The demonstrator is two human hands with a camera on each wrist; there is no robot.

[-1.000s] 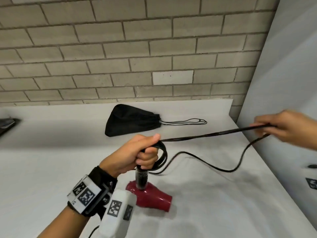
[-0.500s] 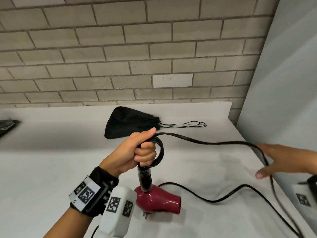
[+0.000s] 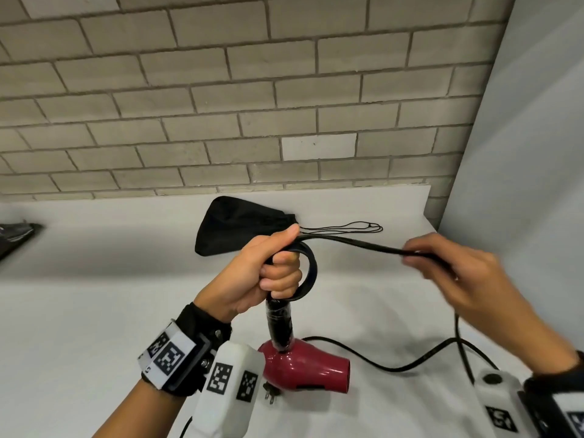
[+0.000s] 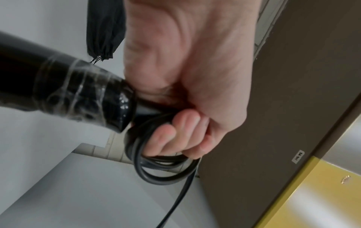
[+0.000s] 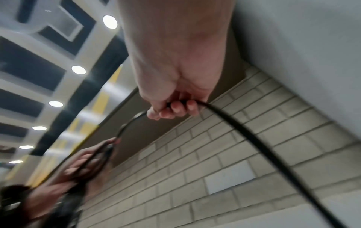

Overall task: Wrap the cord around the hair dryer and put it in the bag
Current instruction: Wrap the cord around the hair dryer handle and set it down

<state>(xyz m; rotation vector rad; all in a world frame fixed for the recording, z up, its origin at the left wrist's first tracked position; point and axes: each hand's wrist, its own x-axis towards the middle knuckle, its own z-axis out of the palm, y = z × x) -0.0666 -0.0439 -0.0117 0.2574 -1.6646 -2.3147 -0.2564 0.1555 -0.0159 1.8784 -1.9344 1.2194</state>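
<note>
Institutional building interior, painted brick wall (image 3: 221,105), white counter (image 3: 94,311), recessed ceiling lights (image 5: 110,21)

The left hand (image 3: 256,273) is raised over the near middle of the scene in a fist around the dryer handle (image 3: 279,324) and cord (image 3: 354,245) loops, thumb up. The right hand (image 3: 455,276) is out to the right at like height, fingertips pinching the cord, forearm running to the near right corner.

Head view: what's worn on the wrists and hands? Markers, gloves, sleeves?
Both hands are bare, with no gloves or sleeves visible. The left wrist carries a black strap with a white plate of black square fiducial markers, plus a white rounded camera housing bearing two more markers. The right wrist has a matching black band, white housing and markers, partly cut off.
</note>
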